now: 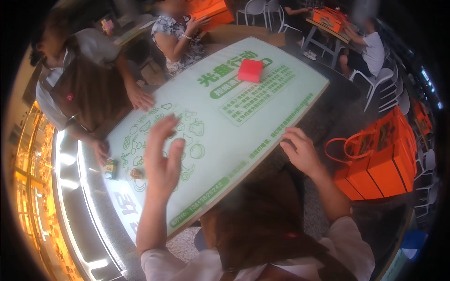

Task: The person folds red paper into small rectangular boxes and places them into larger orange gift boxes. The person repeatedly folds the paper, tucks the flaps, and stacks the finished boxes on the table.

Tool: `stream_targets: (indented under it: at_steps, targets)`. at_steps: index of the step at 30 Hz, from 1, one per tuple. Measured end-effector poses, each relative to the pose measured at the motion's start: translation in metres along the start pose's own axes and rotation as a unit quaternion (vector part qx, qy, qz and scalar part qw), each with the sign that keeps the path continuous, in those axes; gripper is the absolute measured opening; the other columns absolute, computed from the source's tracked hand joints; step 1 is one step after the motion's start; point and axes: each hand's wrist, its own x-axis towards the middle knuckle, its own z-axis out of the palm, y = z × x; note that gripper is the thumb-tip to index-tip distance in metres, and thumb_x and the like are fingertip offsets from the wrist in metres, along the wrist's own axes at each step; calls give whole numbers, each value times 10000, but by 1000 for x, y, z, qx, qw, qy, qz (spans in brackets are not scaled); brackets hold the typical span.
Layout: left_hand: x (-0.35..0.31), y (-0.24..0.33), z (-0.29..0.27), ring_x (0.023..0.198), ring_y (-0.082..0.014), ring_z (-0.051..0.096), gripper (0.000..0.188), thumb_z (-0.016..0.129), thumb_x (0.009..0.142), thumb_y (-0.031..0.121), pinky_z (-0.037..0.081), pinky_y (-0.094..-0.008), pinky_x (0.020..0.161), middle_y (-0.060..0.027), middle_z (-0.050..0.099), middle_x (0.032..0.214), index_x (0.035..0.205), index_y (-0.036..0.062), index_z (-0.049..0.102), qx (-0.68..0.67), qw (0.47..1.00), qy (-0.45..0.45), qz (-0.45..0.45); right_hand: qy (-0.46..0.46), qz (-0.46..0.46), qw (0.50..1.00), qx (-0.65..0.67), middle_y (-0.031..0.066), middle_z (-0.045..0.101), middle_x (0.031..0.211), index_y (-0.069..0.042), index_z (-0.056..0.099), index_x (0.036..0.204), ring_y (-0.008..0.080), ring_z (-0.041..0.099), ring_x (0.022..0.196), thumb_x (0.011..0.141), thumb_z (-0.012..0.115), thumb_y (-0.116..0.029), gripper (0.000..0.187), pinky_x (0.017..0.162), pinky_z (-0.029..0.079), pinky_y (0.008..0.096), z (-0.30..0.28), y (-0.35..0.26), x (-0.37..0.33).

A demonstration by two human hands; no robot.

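Observation:
My left hand [164,150] is lifted over the left part of a white table [215,154] printed with green pictures and writing. Its fingers are apart, a little blurred at the tips, and nothing is in it. At the table's near right edge rests my right hand [300,149], fingers loosely bent and apart, also holding nothing. A small red box [250,71] lies toward the far end of the tabletop, away from both hands. Left of my left wrist are a small brown object [136,173], too small to name, and a little green box [110,168].
A person in a brown apron [89,89] leans on the table's left side with both hands. Across the far end, another person holds an orange box [208,13]. Large orange carrier bags [377,157] stand to my right. White chairs [372,84] and a seated person are farther back.

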Motion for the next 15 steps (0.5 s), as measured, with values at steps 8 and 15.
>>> stream_targets:
  at_steps: [8, 15]
  targets:
    - [-66, -58, 9, 1166, -300, 621, 274, 631, 997, 161, 544, -361, 923, -200, 608, 1314, 1226, 11, 648, 15, 988, -56, -144, -10, 39, 997, 72, 198, 646, 1198, 8, 682, 1056, 388, 657, 1001, 907, 691, -124, 199, 853, 539, 411, 38, -9, 19]
    - [-87, -88, 17, 1125, -288, 639, 237, 608, 1011, 163, 538, -357, 917, -190, 630, 1278, 1177, 2, 659, 23, 971, -70, -227, 16, -9, 998, 58, 193, 653, 1157, 9, 685, 1028, 390, 630, 1066, 909, 678, -102, 163, 915, 515, 421, 72, 5, 21]
